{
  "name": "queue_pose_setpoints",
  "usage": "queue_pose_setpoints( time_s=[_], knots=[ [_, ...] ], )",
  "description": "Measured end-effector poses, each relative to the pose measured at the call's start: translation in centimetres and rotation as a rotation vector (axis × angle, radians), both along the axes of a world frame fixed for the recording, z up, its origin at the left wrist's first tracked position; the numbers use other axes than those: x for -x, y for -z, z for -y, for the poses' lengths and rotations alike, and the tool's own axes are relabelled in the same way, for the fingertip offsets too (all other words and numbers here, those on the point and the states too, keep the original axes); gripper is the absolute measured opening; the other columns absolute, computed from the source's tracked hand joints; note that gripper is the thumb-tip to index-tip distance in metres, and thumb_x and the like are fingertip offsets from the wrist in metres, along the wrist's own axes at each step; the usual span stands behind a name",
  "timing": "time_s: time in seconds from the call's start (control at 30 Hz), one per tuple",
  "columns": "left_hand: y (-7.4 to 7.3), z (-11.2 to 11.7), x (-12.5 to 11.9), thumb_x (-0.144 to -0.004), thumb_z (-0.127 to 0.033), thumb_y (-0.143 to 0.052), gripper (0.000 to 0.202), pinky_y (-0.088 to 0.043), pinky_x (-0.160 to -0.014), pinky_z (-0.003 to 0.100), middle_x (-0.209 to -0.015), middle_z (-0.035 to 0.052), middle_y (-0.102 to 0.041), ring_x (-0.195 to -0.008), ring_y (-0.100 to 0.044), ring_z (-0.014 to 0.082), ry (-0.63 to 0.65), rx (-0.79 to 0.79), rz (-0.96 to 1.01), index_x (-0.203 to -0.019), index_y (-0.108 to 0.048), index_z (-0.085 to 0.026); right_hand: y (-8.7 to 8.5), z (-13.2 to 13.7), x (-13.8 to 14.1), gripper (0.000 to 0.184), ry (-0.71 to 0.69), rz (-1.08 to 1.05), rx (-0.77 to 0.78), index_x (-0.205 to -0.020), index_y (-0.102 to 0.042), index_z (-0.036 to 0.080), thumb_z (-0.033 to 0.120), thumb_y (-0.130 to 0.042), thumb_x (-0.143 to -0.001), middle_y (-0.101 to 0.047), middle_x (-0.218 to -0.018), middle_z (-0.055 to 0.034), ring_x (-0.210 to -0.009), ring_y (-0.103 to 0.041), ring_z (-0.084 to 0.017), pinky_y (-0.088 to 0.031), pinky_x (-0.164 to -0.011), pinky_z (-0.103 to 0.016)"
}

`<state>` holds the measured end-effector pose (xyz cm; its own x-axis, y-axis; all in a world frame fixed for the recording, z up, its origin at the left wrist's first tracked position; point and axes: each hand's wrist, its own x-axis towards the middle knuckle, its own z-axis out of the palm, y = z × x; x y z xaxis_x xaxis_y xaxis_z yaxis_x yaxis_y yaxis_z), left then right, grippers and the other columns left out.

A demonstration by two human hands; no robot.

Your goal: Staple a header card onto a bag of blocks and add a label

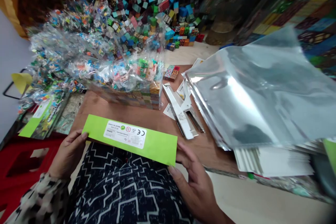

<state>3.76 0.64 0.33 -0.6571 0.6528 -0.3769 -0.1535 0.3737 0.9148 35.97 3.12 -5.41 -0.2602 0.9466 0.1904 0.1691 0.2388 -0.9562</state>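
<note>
Two-handed hold over the lap point(126, 189), at table point(160, 120) edge: pinch by left hand point(64, 155) on left end of green card point(129, 140), pinch by right hand point(194, 178) on right end. Judged a card-handling step, calling next for steady grip. Left to right: clear bags point(63, 43) of small figures point(80, 19); front bag point(118, 68), figures above patterned blocks point(131, 97); flat clear sleeves point(262, 94), contents indiscernible.
</note>
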Motion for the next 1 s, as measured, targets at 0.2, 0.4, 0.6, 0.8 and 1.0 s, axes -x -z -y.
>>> queue_pose_setpoints(
  time_s=[0.2,0.4,0.6,0.8,1.0],
  knots=[
    [-0.3,-0.4,-0.6,-0.041,-0.043,-0.095,0.051,-0.057,-0.081,0.031,-0.082,0.0018,-0.076,-0.097,-0.069,0.0259,-0.017,0.008,0.010,-0.078,-0.067,-0.020,-0.4,-0.1,0.0,0.062,-0.034,-0.083,0.068,-0.152,-0.029,0.037,0.025,-0.055,-0.097,-0.069,-0.127,-0.0034,-0.102,-0.072,-0.016,-0.061,-0.085,-0.028],
    [-0.1,-0.3,-0.4,-0.049,-0.046,-0.093,0.049,-0.056,-0.083,0.029,-0.087,0.0003,-0.077,-0.099,-0.069,0.0245,0.050,-0.008,-0.008,-0.081,-0.066,-0.021,0.0,0.0,-0.4,0.062,-0.020,0.023,-0.010,-0.153,-0.029,0.037,0.027,-0.053,-0.098,-0.067,-0.129,-0.0047,-0.105,-0.070,-0.019,-0.061,-0.089,-0.037],
    [-0.2,-0.3,0.0,-0.043,-0.050,-0.093,0.055,-0.053,-0.077,0.026,-0.079,-0.0001,-0.075,-0.096,-0.068,0.0244,0.073,0.040,-0.001,-0.080,-0.067,-0.020,-0.2,-0.5,-0.5,0.050,0.018,0.137,-0.176,-0.144,-0.049,0.036,0.024,-0.055,-0.096,-0.069,-0.125,-0.0021,-0.112,-0.067,-0.020,-0.058,-0.094,-0.038],
    [1.3,0.3,1.6,-0.050,-0.057,-0.089,0.054,-0.052,-0.078,0.023,-0.086,0.0021,-0.076,-0.095,-0.068,0.0222,0.166,0.032,-0.011,-0.083,-0.070,-0.019,-0.7,-1.1,-0.6,0.033,0.050,0.152,-0.199,-0.125,-0.066,0.029,0.026,-0.057,-0.094,-0.074,-0.115,-0.0035,-0.104,-0.071,-0.019,-0.060,-0.088,-0.033],
    [1.9,-0.1,1.7,-0.048,-0.041,-0.094,0.057,-0.054,-0.078,0.020,-0.089,0.0007,-0.076,-0.087,-0.070,0.0174,0.106,-0.063,0.072,-0.095,-0.070,-0.021,-2.0,-1.0,0.1,0.033,0.126,0.110,-0.418,-0.115,-0.069,0.029,0.012,-0.057,-0.090,-0.077,-0.102,-0.0001,-0.089,-0.074,-0.014,-0.060,-0.078,-0.021]
  ],
)
